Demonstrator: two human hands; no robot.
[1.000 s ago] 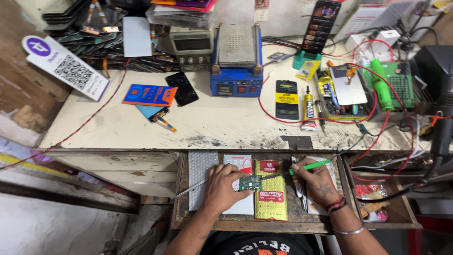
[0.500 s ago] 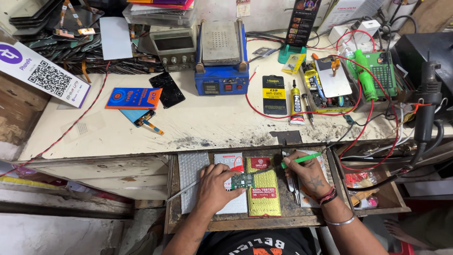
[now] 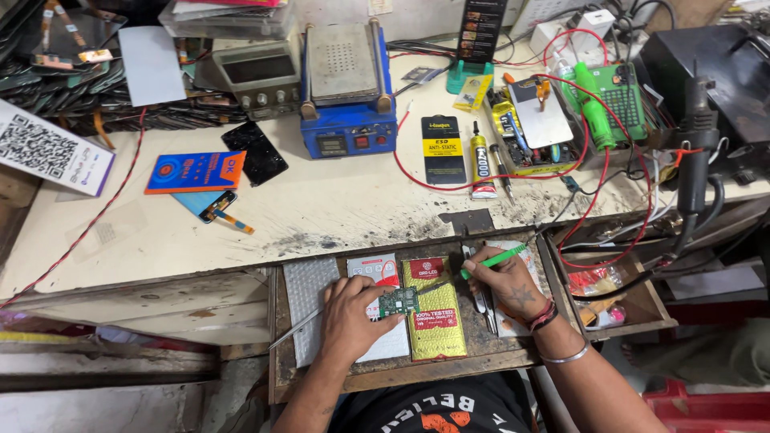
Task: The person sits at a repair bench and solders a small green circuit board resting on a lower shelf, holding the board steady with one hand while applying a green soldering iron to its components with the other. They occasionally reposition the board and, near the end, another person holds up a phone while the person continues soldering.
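Wood-and-laminate bench [image 3: 337,212]: pale, scuffed top crowded with repair gear, seen from above.
Drawer [image 3: 281,377]: pulled open below the bench edge, a shallow wooden tray serving as the work surface for both hands.
Blue machine [image 3: 346,88]: boxy unit with a flat metal plate on top, standing at the back centre of the bench.
Red wire [image 3: 577,172]: loops across the right half of the bench and down toward the drawer.
Gold packet [image 3: 437,329]: foil pouch with a red label, lying flat in the middle of the drawer.
Left hand [image 3: 349,317]: fingers curled, pinching the circuit board at its left edge.
Right hand [image 3: 513,287]: closed around the green tool in a pen grip, resting over the drawer's right part.
Circuit board [image 3: 399,301]: small and green, held just above the gold packet's upper left corner.
Green tool [image 3: 493,261]: slim, pointing down-left toward the board, tip near but apart from it.
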